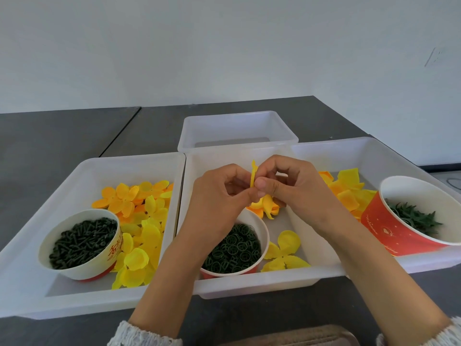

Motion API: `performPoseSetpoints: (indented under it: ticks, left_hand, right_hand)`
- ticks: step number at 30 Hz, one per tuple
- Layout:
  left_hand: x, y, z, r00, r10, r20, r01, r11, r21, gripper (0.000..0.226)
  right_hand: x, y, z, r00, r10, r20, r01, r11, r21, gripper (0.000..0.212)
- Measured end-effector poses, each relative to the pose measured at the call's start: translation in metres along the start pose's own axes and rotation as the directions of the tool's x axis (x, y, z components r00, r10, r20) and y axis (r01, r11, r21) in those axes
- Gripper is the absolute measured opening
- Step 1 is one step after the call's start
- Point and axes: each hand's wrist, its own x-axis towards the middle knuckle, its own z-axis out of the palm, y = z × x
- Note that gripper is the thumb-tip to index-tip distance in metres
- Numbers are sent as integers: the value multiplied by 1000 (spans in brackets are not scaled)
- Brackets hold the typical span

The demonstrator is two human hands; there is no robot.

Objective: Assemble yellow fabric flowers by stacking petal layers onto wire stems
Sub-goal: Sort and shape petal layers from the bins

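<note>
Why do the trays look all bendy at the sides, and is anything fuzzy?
Head view: the wide lens bows the left tray and right tray outward at the edges. Head view: soft, even light, faint shadows, no strong glare. Head view: the hands, left and right, and the yellow petal they pinch look slightly soft; the cup lettering is blurry.

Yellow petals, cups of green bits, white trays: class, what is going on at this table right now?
A person is putting together a fabric flower. Both hands, the left hand and the right hand, are raised over the middle tray, and their fingers pinch a thin yellow petal layer held on edge between them. More yellow petals hang just below the hands. Loose petal pieces lie in the trays beside three paper cups of dark green parts. The far tray shows nothing inside.
</note>
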Motion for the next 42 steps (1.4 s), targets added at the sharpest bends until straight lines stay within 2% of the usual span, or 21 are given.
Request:
performPoseSetpoints:
  ticks: [7,16,23,27,31,33,37,42]
  left_hand:
    - [-1,1,1,998,9,60,-6,999,-44,13]
    - [0,3,-4,989,9,148,28,969,-246,11]
    - [1,4,-5,985,-15,170,71,942,-327,15]
    - [0,3,-4,989,-32,142,73,954,-290,11]
    - [-1,-2,1,999,0,50,1,1000,-18,7]
    - [-2,-2,3,1000,11,15,-12,998,62,7]
    - [-2,-2,5,999,19,28,-21,996,84,7]
    - [0,-2,3,992,-113,63,118,991,-68,16]
  right_hand:
    - [0,1,-2,999,29,-31,-29,1000,4,11]
    - [1,1,-3,997,-12,-83,12,1000,-7,18]
    - [0,0,-3,996,-23,-86,24,1000,14,13]
    - [0,1,-2,995,-39,-91,37,999,-21,9]
    - [0,5,1,988,-40,-147,11,981,-196,9]
    - [0,7,2,982,-38,-185,-14,962,-272,11]
    - [0,6,4,980,-52,-193,-13,947,-322,10]
    - [-3,6,9,993,-88,-76,53,927,-372,12]
